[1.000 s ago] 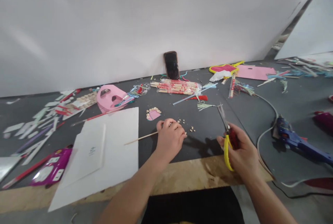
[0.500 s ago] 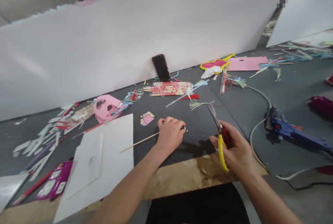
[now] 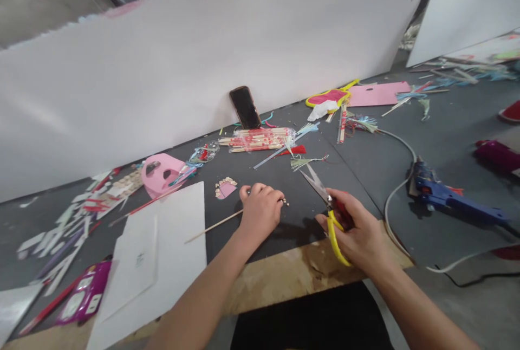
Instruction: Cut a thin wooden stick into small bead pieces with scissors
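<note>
My left hand (image 3: 262, 212) is closed over a thin wooden stick (image 3: 215, 226), whose long end sticks out to the left toward the white paper. A few small beige bits (image 3: 286, 202) lie by its fingertips; what lies under the palm is hidden. In my right hand (image 3: 359, 231) are scissors (image 3: 332, 214) with yellow handles. Their blades are parted and point up and left, over the dark table and apart from the stick. Just beyond my left hand lies a small pink piece (image 3: 226, 189) edged with beige bits.
On the right a blue glue gun (image 3: 455, 201) trails a grey cable (image 3: 387, 203). A phone (image 3: 245, 107) leans on the white partition (image 3: 195, 52) behind bundled wrapped sticks (image 3: 260, 138). White paper (image 3: 179, 252), a pink cut-out (image 3: 156, 171) and a purple packet (image 3: 87, 290) occupy the left.
The scissors have turned to the left and their blades have spread wider. My left hand keeps its place over the stick. The whole view has shifted slightly.
</note>
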Action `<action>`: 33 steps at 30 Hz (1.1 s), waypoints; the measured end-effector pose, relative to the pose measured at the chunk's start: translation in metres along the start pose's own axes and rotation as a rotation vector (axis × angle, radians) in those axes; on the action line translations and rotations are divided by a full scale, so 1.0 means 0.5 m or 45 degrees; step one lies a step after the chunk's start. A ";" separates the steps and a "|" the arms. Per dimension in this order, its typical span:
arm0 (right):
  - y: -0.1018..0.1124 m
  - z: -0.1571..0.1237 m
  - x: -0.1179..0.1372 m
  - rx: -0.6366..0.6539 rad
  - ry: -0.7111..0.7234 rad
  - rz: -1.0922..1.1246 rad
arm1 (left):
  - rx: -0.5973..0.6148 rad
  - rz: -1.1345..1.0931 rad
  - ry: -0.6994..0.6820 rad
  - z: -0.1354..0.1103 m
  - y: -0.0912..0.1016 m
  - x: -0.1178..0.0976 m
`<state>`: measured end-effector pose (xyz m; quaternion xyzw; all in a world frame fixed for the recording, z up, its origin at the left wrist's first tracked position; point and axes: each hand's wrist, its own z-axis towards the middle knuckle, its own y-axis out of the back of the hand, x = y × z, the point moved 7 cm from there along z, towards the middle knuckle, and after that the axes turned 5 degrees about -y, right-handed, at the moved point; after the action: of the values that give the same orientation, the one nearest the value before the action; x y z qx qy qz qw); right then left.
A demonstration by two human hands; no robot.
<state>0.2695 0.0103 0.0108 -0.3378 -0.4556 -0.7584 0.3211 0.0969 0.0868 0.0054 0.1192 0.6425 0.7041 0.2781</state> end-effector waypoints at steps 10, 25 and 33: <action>-0.005 -0.003 0.001 0.020 0.031 -0.026 | -0.024 0.005 0.011 -0.005 0.010 0.002; -0.004 0.001 0.013 0.024 0.083 -0.091 | 0.066 -0.074 0.012 -0.008 0.004 0.012; -0.009 0.005 0.018 0.061 0.067 -0.172 | -0.059 -0.083 0.118 -0.014 0.050 0.070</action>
<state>0.2614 0.0127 0.0167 -0.2785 -0.4869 -0.7757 0.2892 0.0586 0.0995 0.0221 0.0590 0.6417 0.7141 0.2735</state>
